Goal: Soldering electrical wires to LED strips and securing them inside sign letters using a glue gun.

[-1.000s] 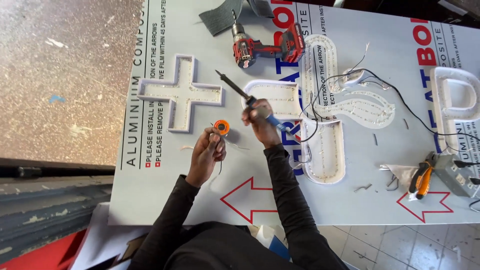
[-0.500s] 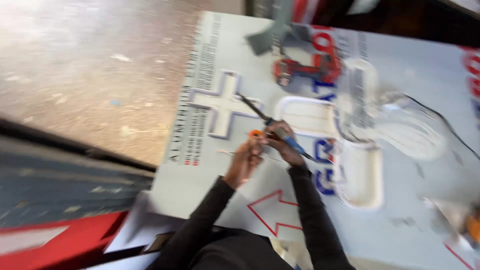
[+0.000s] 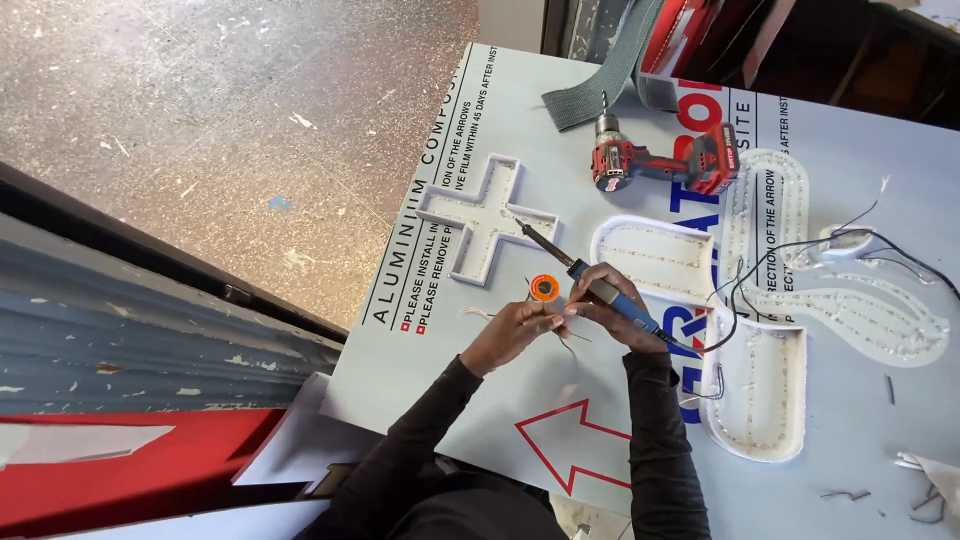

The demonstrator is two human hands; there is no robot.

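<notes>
My right hand point(image 3: 612, 310) grips a blue-handled soldering iron point(image 3: 590, 281), its black tip pointing up-left toward a white cross-shaped channel letter point(image 3: 480, 232). My left hand point(image 3: 518, 328) is pinched on a thin wire, fingertips touching the right hand. An orange spool of solder wire point(image 3: 545, 287) lies just above both hands on the printed white panel point(image 3: 440, 390). Both sleeves are black.
A red cordless drill point(image 3: 665, 162) lies at the top, next to a grey strap point(image 3: 600, 85). A large white channel shape with LED dots point(image 3: 770, 330) and black wires point(image 3: 790, 250) sits at right. Concrete floor lies left of the panel edge.
The view swung left and back, blurring midway. My hands came together below the solder spool; the left hand left the spool and now pinches a thin wire.
</notes>
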